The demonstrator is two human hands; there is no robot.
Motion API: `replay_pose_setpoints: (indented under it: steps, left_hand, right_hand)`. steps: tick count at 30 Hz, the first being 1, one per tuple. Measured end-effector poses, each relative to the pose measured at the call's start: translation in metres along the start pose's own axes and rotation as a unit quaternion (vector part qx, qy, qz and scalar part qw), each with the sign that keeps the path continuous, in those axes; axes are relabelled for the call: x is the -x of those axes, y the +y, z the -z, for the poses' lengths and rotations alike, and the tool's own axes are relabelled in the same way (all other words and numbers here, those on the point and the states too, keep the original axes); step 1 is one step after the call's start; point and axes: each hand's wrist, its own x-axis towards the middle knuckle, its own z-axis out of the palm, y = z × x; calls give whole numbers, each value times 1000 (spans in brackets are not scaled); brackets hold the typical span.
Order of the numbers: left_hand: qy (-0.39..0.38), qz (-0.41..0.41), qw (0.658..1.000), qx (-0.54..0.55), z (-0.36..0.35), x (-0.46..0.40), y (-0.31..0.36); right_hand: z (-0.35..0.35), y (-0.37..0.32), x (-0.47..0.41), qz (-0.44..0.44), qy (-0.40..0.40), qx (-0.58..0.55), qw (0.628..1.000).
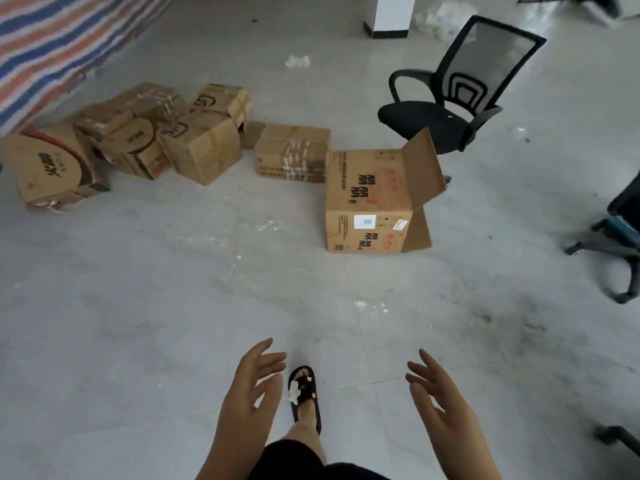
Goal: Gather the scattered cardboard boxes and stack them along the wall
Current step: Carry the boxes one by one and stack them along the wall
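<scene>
Several cardboard boxes lie on the grey tiled floor. The nearest is a tall box with open flaps (370,199), standing right of centre. Behind it sits a flat taped box (292,152). Further left is a cluster: a tilted box (202,147), a small box behind it (221,100), a low pile of boxes (128,133) and a large box with a round logo (52,164) at the far left. My left hand (251,393) and my right hand (438,407) are held out low in front of me, fingers spread, holding nothing, well short of the boxes.
A black mesh office chair (464,84) stands just behind the tall box. Another chair's wheeled base (613,244) is at the right edge. A striped tarp (48,43) hangs at the upper left, a white pillar (391,15) at the top. My sandalled foot (304,393) is between my hands.
</scene>
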Motion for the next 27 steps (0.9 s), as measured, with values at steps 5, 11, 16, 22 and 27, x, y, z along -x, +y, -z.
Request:
replay_pose_setpoints:
  steps: [5,11,16,22,27]
  left_hand:
    - [-42,-38,998,-15,-8,-135,36]
    - [-74,0,997,-11,-26,-233,47]
    - [-54,25,998,-17,-52,-310,49]
    - [-15,54,998,-23,-127,-407,55]
    - [2,87,996,-34,-197,-481,70]
  right_hand:
    - [-23,-46,-105,6,46,-10,999]
    - [-31,-69,-195,-16,51,-8,999]
    - [-20,-73,-282,-36,49,-7,998]
    - [19,-76,-417,-38,8,14,999]
    - [68,-83,-525,-56,-17,39,998]
